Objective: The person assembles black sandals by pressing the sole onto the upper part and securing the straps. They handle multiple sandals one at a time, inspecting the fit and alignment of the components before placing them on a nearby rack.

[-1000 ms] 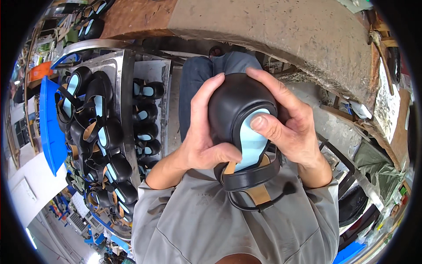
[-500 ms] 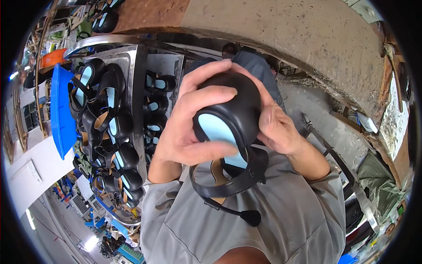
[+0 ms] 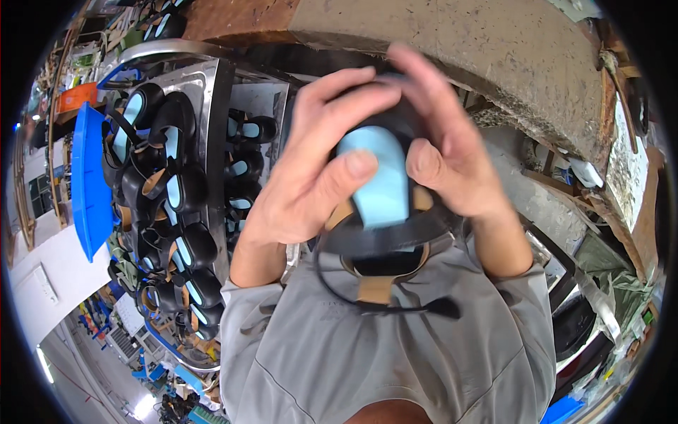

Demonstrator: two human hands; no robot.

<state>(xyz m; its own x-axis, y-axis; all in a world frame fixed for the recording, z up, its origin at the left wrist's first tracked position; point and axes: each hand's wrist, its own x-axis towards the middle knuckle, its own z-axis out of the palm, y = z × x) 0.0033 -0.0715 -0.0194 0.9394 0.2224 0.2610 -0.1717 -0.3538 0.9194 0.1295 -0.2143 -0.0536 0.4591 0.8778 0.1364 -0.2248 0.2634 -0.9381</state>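
- The left grip (image 3: 304,162) was curved closely round a black shoe (image 3: 387,201), its thumb laid over the pale-blue footbed (image 3: 385,177) and its fingers bent toward the toe.
- The right grip (image 3: 459,162) was held half open at the opposite flank, fingers raised and blurred, thumb near the footbed's edge; whether the shoe was pressed by it could not be told.
- The shoe was held between both grips before the chest, its toe pointed away from the body.
- For good handling, it was judged, the shoe should be steadied by the left grip, with pressure spread by flat pads; nails were best kept off the soft upper.
- The footbed was seen as smooth, matte and waisted; below it a broad black strap (image 3: 385,240) was arched across, tan lining (image 3: 376,288) being exposed beneath.
- A thin strap was looped nearest the grey shirt (image 3: 381,346), ended by a rounded black tab (image 3: 443,307) best kept clear of the fingers.
- To the left, similar round-toed shoes (image 3: 187,191) were heaped on a metal rack (image 3: 220,92), beside a blue plastic tray (image 3: 92,184).
- Beyond, a scuffed, grey-brown surface (image 3: 452,35) was bounded by a ragged edge.
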